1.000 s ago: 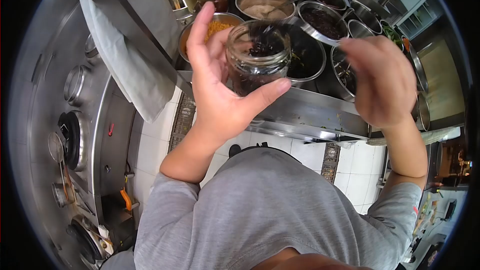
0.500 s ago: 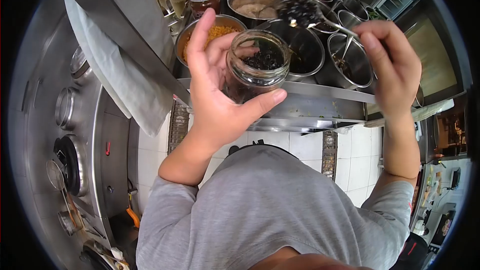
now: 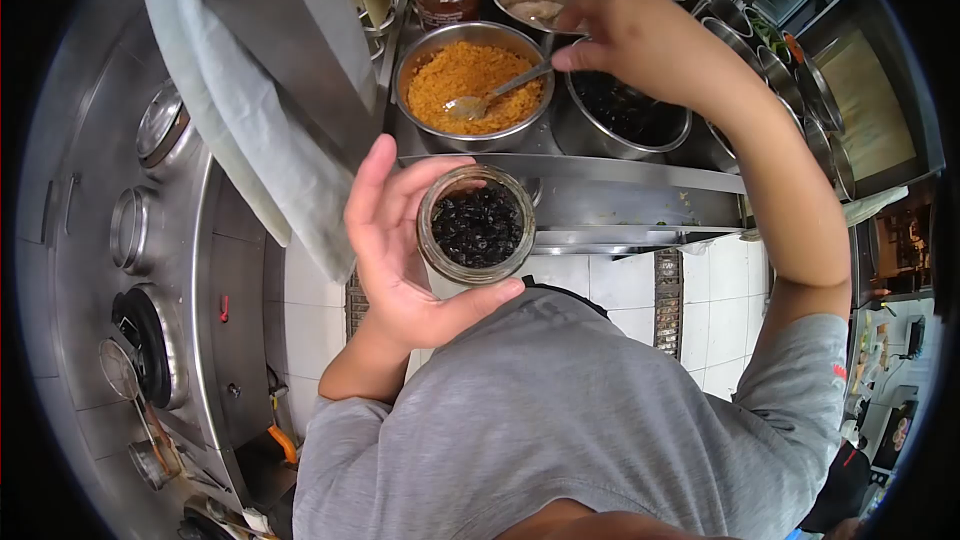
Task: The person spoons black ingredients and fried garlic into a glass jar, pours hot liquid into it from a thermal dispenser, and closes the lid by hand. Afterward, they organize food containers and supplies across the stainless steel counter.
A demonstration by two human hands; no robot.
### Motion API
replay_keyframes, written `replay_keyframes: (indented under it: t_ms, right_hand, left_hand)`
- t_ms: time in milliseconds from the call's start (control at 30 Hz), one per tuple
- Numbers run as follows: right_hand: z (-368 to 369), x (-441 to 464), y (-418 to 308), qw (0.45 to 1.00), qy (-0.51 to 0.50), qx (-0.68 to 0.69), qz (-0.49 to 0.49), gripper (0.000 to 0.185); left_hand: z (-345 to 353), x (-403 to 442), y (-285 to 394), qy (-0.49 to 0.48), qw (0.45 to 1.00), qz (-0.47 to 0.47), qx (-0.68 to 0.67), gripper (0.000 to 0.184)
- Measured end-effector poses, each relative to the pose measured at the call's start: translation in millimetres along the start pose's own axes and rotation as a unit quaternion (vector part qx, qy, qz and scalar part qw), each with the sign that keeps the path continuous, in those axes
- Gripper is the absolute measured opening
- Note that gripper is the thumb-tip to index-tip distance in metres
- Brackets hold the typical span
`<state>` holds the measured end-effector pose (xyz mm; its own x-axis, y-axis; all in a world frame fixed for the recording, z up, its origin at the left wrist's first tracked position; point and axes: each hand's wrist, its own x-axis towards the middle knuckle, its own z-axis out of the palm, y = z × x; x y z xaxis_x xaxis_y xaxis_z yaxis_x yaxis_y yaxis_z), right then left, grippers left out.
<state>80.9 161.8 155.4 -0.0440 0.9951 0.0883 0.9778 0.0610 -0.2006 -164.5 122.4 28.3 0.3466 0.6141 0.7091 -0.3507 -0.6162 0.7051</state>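
One steel counter spans our eleven to two o'clock. On it, the crumb bowl stands at twelve o'clock and the dark-food bowl at one. Our two hands are both occupied: the left hand, at nine o'clock, curls around the glass jar at the centre of our view, while the right hand, at one o'clock, grips the spoon by its handle, its tip resting in the orange crumbs. We judge the work part done: dark pieces already lie in the jar, no orange shows on top, and the mouth stands uncovered; the fill depth, and so how much is left, we cannot tell from above
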Motion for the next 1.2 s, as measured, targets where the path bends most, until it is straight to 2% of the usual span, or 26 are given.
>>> replay_keyframes:
  t_ms: [100, 133, 200, 267, 400, 500, 533, 633, 733, 833, 1067, 1200]
  right_hand:
    - [5, 30, 4, 0.974, 0.027, 0.171, -0.144, 0.029]
    - [1, 25, -22, 0.945, 0.044, 0.317, -0.071, 0.022]
    - [-14, 16, -59, 0.949, -0.015, 0.315, 0.005, 0.024]
    - [16, 35, -43, 0.958, 0.077, 0.252, -0.11, 0.029]
    - [-13, 12, -54, 0.943, 0.199, 0.204, -0.174, 0.027]
    - [-16, -3, -61, 0.978, 0.172, 0.079, -0.087, 0.026]
    - [0, 1, -49, 0.97, 0.183, 0.136, -0.088, 0.023]
    - [18, -4, -40, 0.931, 0.131, 0.341, 0.013, 0.021]
    - [30, 5, -38, 0.888, 0.092, 0.448, 0.047, 0.023]
    - [34, 13, -25, 0.824, 0.01, 0.558, 0.104, 0.023]
    - [33, 36, 4, 0.779, 0.003, 0.602, 0.177, 0.022]
    - [30, 41, 16, 0.765, 0.0, 0.624, 0.157, 0.022]
  left_hand:
    - [-4, -3, -3, 0.001, 1.0, -0.016, -0.011, 0.123]
    - [-3, -3, -6, 0.006, 1.0, -0.02, 0.003, 0.121]
    - [-4, -5, -10, 0.013, 0.999, -0.027, 0.034, 0.118]
    - [-3, -5, -11, 0.017, 0.998, -0.044, 0.034, 0.116]
    - [-1, -1, -11, 0.033, 0.997, -0.071, 0.023, 0.107]
    - [-4, 1, -14, 0.025, 0.996, -0.07, 0.039, 0.108]
    - [-4, 2, -15, 0.019, 0.996, -0.067, 0.05, 0.109]
    - [-3, 5, -13, 0.034, 0.996, -0.079, 0.015, 0.104]
    - [-5, 7, -13, 0.032, 0.996, -0.088, 0.013, 0.105]
    - [-6, 8, -14, 0.031, 0.996, -0.086, 0.018, 0.104]
    - [-9, 9, -14, 0.025, 0.996, -0.069, 0.045, 0.109]
    - [-9, 11, -10, 0.035, 0.995, -0.076, 0.057, 0.108]
